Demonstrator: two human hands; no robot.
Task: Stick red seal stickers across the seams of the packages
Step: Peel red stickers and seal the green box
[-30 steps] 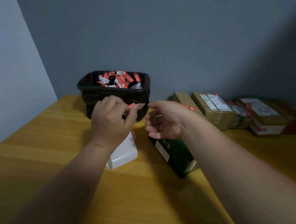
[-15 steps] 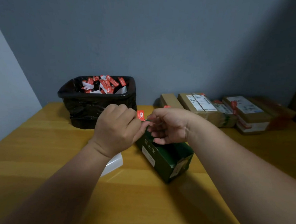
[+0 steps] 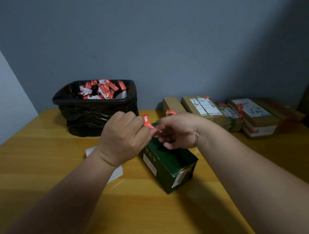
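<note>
A dark green package point(image 3: 169, 166) lies on the wooden table point(image 3: 44, 170) in the middle, one end toward me. Just above its far end my left hand point(image 3: 123, 137) and my right hand point(image 3: 176, 131) meet, both with curled fingers. Between their fingertips is a red seal sticker point(image 3: 147, 121), pinched from both sides and standing up from the left hand. A white sheet point(image 3: 115, 172) lies under my left wrist, mostly hidden.
A bin lined with a black bag point(image 3: 96, 110) stands at the back left, holding several red stickers and white backing scraps. Several brown cardboard packages point(image 3: 223, 112) with red seals and labels sit in a row at the back right against the wall.
My hands came together over the green package; the right hand now also pinches the sticker. The view shifted, so the bin sits further left.
</note>
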